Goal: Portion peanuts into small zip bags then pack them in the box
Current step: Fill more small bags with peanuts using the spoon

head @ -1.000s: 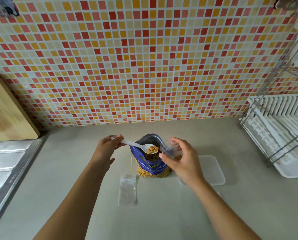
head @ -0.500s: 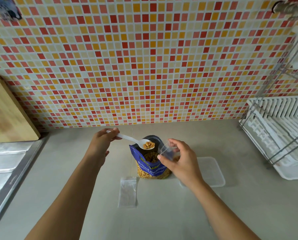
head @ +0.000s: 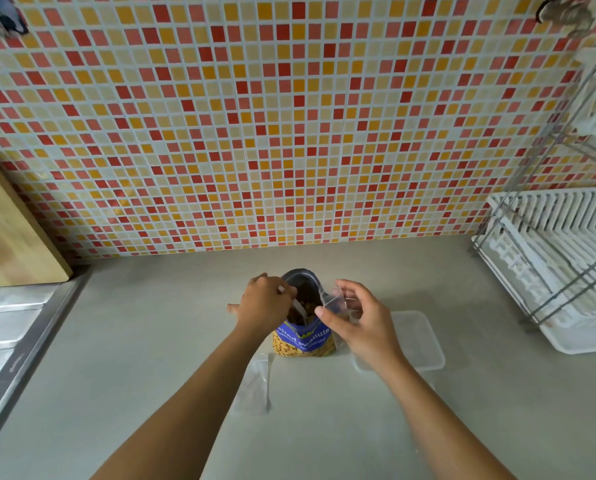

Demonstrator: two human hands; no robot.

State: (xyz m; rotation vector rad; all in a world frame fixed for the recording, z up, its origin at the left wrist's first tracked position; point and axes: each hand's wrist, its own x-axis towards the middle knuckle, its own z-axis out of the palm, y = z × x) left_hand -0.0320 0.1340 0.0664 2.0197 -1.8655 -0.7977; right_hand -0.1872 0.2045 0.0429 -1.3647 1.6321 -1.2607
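Zip bag (head: 333, 300) looks flimsy, so my right hand (head: 364, 325) pinches its rim; my left hand (head: 264, 304) grips the spoon (head: 299, 309).

head view | single wide-angle camera worn on head | faces forward and down | table (head: 151, 341) and tiled wall (head: 289, 133) fill frame | left hand (head: 265, 304) and right hand (head: 365, 327) close, near centre

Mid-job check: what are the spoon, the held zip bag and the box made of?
Spoon: white, matte, probably plastic. Zip bag: thin clear plastic film, glossy and creased. Box: translucent frosted plastic, it seems; the counter shows through.
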